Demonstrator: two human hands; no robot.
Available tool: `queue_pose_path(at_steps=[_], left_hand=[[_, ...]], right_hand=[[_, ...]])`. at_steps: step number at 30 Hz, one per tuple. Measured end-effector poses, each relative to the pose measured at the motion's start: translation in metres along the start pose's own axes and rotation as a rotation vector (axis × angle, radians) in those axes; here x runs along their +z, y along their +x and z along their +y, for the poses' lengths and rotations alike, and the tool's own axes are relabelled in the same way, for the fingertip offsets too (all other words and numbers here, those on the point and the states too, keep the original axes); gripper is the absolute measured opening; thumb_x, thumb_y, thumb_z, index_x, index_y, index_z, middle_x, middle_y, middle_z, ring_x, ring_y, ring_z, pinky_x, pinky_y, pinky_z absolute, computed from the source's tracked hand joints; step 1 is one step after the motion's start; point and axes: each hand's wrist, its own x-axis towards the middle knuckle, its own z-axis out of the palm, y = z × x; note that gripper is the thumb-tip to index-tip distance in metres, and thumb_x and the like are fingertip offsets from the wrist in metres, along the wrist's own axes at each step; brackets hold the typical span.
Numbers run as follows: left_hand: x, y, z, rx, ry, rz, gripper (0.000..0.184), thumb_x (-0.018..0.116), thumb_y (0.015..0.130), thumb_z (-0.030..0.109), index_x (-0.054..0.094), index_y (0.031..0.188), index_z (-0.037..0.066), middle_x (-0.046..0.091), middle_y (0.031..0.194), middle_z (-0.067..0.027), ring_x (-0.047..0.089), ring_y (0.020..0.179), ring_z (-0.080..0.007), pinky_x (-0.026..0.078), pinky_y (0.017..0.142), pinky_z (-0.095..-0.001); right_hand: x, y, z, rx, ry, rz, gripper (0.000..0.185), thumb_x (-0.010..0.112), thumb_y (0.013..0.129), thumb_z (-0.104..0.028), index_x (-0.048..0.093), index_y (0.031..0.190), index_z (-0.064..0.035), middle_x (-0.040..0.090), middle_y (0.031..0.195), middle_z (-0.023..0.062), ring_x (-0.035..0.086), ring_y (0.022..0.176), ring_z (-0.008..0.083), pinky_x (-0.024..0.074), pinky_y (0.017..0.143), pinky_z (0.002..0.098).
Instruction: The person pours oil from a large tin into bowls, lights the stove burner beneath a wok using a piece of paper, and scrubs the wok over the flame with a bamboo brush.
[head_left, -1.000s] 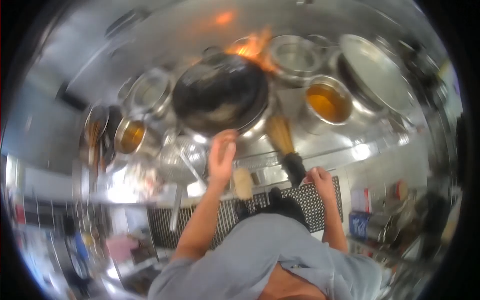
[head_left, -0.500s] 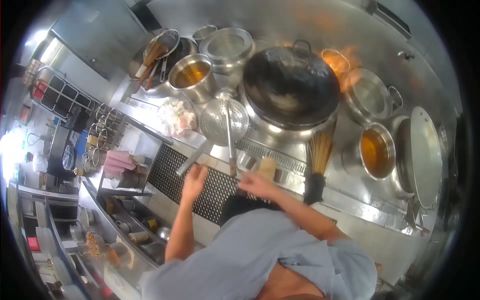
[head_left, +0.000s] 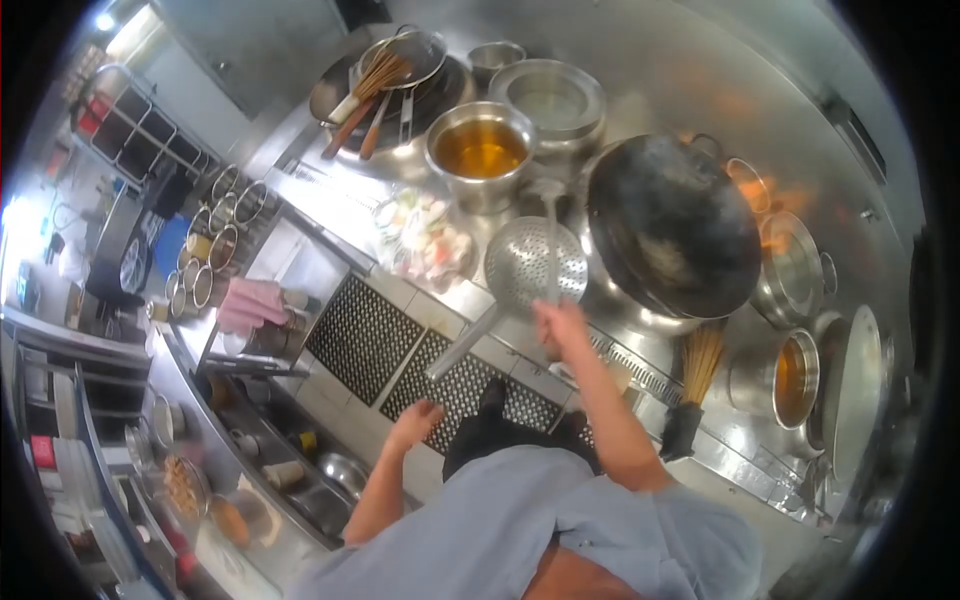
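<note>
My right hand is closed around the handle of a ladle, which lies across a perforated strainer. The strainer's long handle points down and left. My left hand hangs over the floor mat with its fingers curled; whether anything is in it is too small to tell. Right of the strainer a dark wok sits on the burner, with flames behind it. Left of the strainer lies a clear bag of pale and pink food pieces. A steel pot of amber liquid stands behind the strainer.
A bamboo brush stands at the stove's front edge. Another amber-liquid pot and a large pale pan are at the right. Further left are a pink cloth and shelves with bowls. A perforated mat covers the floor.
The view has swung left, so the stove appears further right. My right hand has reached forward and taken hold of the ladle handle. My left hand is lower, away from the strainer's handle.
</note>
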Motion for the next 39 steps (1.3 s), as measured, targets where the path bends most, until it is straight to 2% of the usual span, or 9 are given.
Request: queue_pose_path(at_steps=[3,6,12,16,18,21,30,35,39], left_hand=[[-0.017,0.005,-0.014,-0.033,-0.101,0.018,0.042,0.058,0.091,0.035,0.063,0.105,-0.004,0.068,0.094,-0.0140,0.064,0.087,-0.0231,0.049,0.075,-0.0361],[-0.026,0.009,-0.045,-0.119,-0.051,0.009,0.039,0.059,0.092,0.033,0.063,0.103,-0.004,0.068,0.090,-0.0126,0.062,0.082,-0.0204,0.048,0.074,-0.0331],[-0.058,0.004,-0.058,-0.137,-0.177,0.305,0.035,0.057,0.093,0.031,0.068,0.099,-0.002,0.071,0.091,-0.0118,0.064,0.084,-0.0183,0.048,0.076,-0.0311],[-0.078,-0.002,0.015,0.008,-0.335,0.495,0.034,0.055,0.096,0.030,0.070,0.097,0.000,0.069,0.089,-0.0092,0.061,0.079,-0.0158,0.047,0.073,-0.0292],[-0.071,-0.003,0.080,0.015,-0.540,0.492,0.035,0.055,0.097,0.031,0.069,0.095,-0.001,0.065,0.084,-0.0044,0.057,0.078,-0.0133,0.046,0.071,-0.0292],[-0.046,0.038,0.152,0.283,-0.897,0.362,0.029,0.055,0.097,0.027,0.063,0.106,0.000,0.064,0.098,-0.0058,0.058,0.089,-0.0136,0.044,0.076,-0.0249],[0.045,0.199,0.454,0.518,-1.132,-0.194,0.031,0.046,0.099,0.017,0.048,0.124,0.000,0.053,0.127,-0.0177,0.053,0.118,-0.0323,0.045,0.100,-0.0424],[0.138,0.299,0.540,0.220,-0.992,-0.485,0.030,0.051,0.095,0.013,0.050,0.121,-0.002,0.060,0.114,-0.0181,0.058,0.108,-0.0334,0.050,0.094,-0.0441],[0.153,0.315,0.579,0.430,-0.551,-0.710,0.026,0.056,0.092,0.016,0.059,0.111,-0.002,0.065,0.105,-0.0157,0.063,0.099,-0.0288,0.051,0.092,-0.0418]], right_hand=[[-0.007,-0.020,-0.015,-0.081,0.466,-0.172,0.023,0.058,0.087,-0.011,0.053,0.107,-0.0012,0.054,0.065,0.0066,0.054,0.048,0.0176,0.0460,0.043,0.0316],[-0.035,-0.023,-0.042,0.062,0.254,-0.166,0.034,0.053,0.087,-0.008,0.048,0.120,0.0006,0.054,0.068,0.0069,0.051,0.045,0.0161,0.0440,0.041,0.0324],[-0.072,0.099,-0.206,-0.390,-0.466,0.226,0.028,0.054,0.087,-0.013,0.048,0.111,0.0017,0.055,0.060,0.0097,0.053,0.043,0.0191,0.0429,0.039,0.0336],[-0.082,0.204,-0.256,-0.079,-0.740,0.096,0.025,0.051,0.087,-0.009,0.053,0.103,0.0094,0.058,0.063,0.0136,0.055,0.045,0.0210,0.0454,0.041,0.0344],[-0.089,0.213,-0.263,0.031,-0.021,-0.151,0.011,0.051,0.087,-0.006,0.051,0.082,0.0045,0.054,0.062,0.0074,0.054,0.045,0.0149,0.0476,0.042,0.0282],[-0.126,0.237,-0.245,0.256,0.979,-0.610,0.020,0.052,0.087,-0.003,0.041,0.070,-0.0071,0.047,0.061,-0.0004,0.052,0.047,0.0072,0.0481,0.043,0.0193],[-0.218,0.055,-0.233,0.055,0.732,-0.534,0.010,0.057,0.090,-0.011,0.051,0.086,-0.0051,0.050,0.066,-0.0038,0.047,0.048,0.0034,0.0429,0.041,0.0171],[-0.271,-0.033,-0.192,-0.116,0.612,-0.496,0.039,0.059,0.088,-0.013,0.048,0.124,-0.0032,0.048,0.069,-0.0002,0.043,0.043,0.0060,0.0360,0.036,0.0197],[-0.291,-0.057,-0.160,-0.337,0.479,-0.488,0.048,0.060,0.086,-0.011,0.043,0.131,-0.0024,0.047,0.067,0.0010,0.042,0.040,0.0070,0.0356,0.034,0.0215]])
